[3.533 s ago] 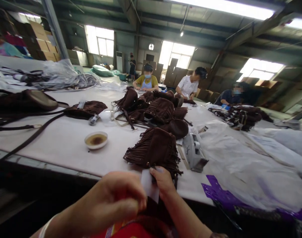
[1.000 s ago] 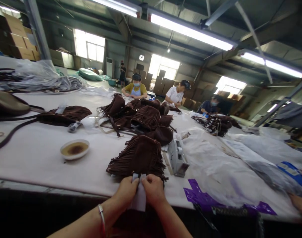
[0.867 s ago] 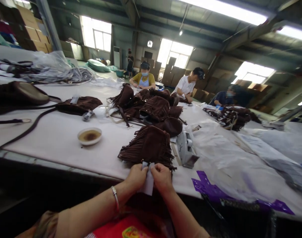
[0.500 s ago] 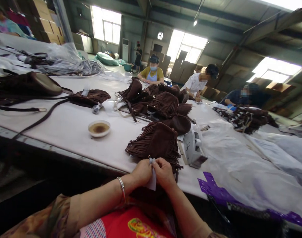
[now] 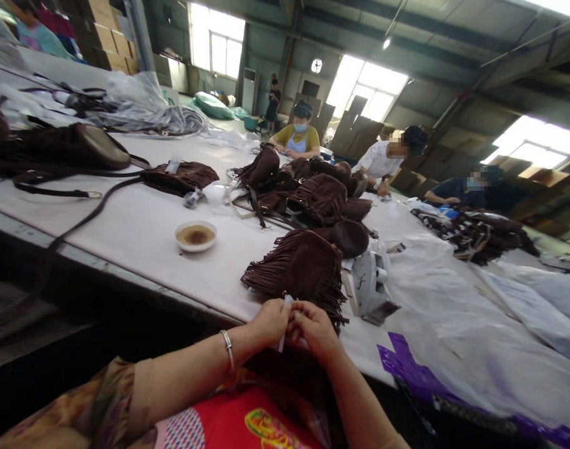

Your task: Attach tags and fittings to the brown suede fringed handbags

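Note:
A dark brown fringed bag (image 5: 308, 262) lies at the table's near edge, in front of me. Just below it, my left hand (image 5: 270, 322) is closed on a thin white strip (image 5: 282, 342), whose top shows above the fingers and whose lower end hangs down. Close against it on the right, my right hand (image 5: 313, 327) has its thumb and fingers pinched together near the strip; what they grip is too small to make out. A small metal ring (image 5: 285, 293) on the bag shows just above the hands.
Brown bags (image 5: 320, 199) are piled behind. A white bowl of brownish liquid (image 5: 196, 236) stands left, a tape dispenser (image 5: 371, 287) right. Plastic sheeting (image 5: 458, 312) and purple tape (image 5: 406, 362) lie further right. Long straps cross the left side. Several people are around the table.
The view has shifted slightly, moving the scene to the right. The white strip is now narrower and turned edge-on, and my right hand's fingers have moved slightly away from its top.

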A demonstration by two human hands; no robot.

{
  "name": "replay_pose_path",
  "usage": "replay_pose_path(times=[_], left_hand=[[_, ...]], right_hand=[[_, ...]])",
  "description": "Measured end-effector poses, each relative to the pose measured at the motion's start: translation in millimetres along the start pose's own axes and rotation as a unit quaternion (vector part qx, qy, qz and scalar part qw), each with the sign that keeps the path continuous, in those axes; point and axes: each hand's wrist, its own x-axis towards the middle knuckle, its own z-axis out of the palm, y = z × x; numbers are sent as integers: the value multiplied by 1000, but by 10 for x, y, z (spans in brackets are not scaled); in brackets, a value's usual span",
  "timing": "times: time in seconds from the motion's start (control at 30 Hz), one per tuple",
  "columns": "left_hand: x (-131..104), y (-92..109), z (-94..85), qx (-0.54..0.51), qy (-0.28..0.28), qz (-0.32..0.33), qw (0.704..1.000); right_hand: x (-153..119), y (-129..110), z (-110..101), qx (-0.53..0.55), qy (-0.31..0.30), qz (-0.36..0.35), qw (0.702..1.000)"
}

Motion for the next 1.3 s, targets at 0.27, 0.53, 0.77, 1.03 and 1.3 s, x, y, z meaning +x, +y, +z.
replay_pose_path(times=[0.27, 0.53, 0.77, 1.03, 1.3], left_hand=[[-20, -120, -32, 13, -13, -11, 1000], [44, -137, -99, 17, -27, -41, 999], [25, -105, -137, 11, -32, -29, 999], [-27, -21, -184, 74, -22, 20, 997], [19, -111, -189, 122, -28, 35, 991]], right_hand=[[-287, -267, -409, -284, 163, -200, 923], [-99, -893, -1966, -261, 436, -34, 861], [260, -715, -2116, -127, 432, 65, 890], [-68, -577, -2020, -73, 438, -37, 895], [-129, -236, -1936, -81, 415, -12, 906]])
